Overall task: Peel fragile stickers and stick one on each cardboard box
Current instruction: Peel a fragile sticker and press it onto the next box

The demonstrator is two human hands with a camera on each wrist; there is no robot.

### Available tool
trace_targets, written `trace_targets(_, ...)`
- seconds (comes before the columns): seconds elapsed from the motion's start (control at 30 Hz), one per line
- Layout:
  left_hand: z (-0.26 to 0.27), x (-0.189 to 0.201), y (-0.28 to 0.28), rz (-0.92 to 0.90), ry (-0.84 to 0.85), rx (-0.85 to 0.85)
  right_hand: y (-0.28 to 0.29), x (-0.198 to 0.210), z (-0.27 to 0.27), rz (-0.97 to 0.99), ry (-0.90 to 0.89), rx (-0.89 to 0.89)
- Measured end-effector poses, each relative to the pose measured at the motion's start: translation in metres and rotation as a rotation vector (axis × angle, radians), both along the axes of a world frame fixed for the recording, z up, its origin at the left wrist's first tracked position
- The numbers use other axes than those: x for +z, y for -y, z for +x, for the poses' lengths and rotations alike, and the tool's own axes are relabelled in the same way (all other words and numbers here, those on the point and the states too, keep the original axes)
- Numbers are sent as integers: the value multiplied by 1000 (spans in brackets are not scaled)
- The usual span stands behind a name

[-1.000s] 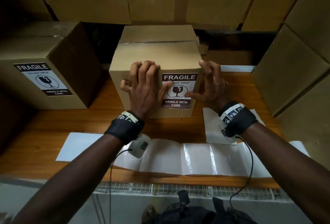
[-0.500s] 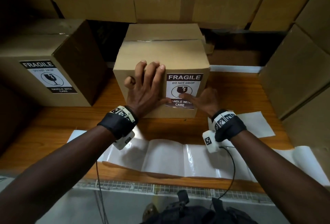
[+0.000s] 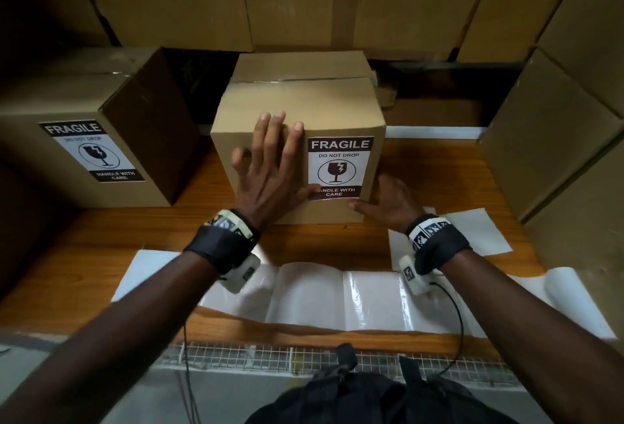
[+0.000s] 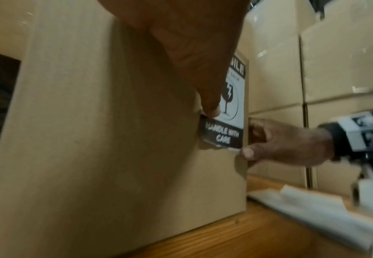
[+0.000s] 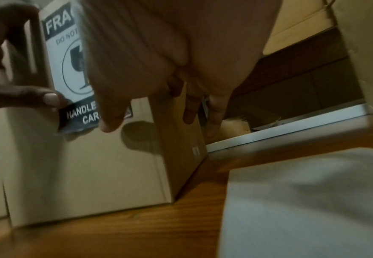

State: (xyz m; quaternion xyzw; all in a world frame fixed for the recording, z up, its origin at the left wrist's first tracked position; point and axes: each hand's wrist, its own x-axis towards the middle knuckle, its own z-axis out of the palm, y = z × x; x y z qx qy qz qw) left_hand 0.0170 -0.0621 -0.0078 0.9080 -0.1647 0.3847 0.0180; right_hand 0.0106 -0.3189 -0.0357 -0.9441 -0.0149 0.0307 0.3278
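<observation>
A small cardboard box (image 3: 297, 102) stands mid-table with a FRAGILE sticker (image 3: 339, 167) on its front face. My left hand (image 3: 270, 170) lies flat on that face, fingers straight up, its thumb (image 4: 212, 108) pressing the sticker's left edge just above the dark band. The sticker (image 4: 231, 125) has its lower left corner slightly off the cardboard. My right hand (image 3: 391, 204) is at the box's lower right corner; its thumb (image 5: 112, 113) presses the sticker's (image 5: 70, 69) bottom right corner and its fingers lie along the side face. A larger box (image 3: 84, 102) on the left carries its own sticker (image 3: 93, 150).
A long glossy backing strip (image 3: 337, 298) lies along the table's near edge, and a loose white sheet (image 3: 479, 231) lies to the right. Stacked cartons (image 3: 337, 1) wall in the back and the right side (image 3: 557, 153). The wooden tabletop (image 3: 101, 237) shows between them.
My right hand has slid from the sticker's middle down to its bottom right corner at the box's edge. The left hand stays flat on the box front.
</observation>
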Motion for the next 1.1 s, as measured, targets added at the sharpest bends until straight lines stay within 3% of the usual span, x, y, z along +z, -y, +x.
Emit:
trace_targets(0.07, -17, -5, 3, -197, -22, 111, 0, 5, -3, 123, 21, -27)
trace_targets(0.2, -44, -31, 6, -856, -232, 325, -3, 8, -2, 360, 54, -44)
trace_targets(0.27, -43, -43, 10, -963, -376, 317, -8, 11, -1, 386, 17, -38)
trace_targets(0.37, -37, -44, 21, -1020, -465, 230, -19, 10, 1, 410, -58, -53)
trace_targets(0.47, -34, -39, 32, -1047, -481, 247, -27, 3, 2, 447, -67, -114)
trace_targets(0.7, -25, -42, 46, -959, -477, 440, -31, -12, 7, 489, 27, -188)
trace_targets(0.97, -23, -52, 31, -823, -472, 423, -26, -22, 10, 308, 50, -94)
trace_targets(1.1, -26, -57, 24, -805, -476, 392, -35, -20, 8, 419, 52, -159)
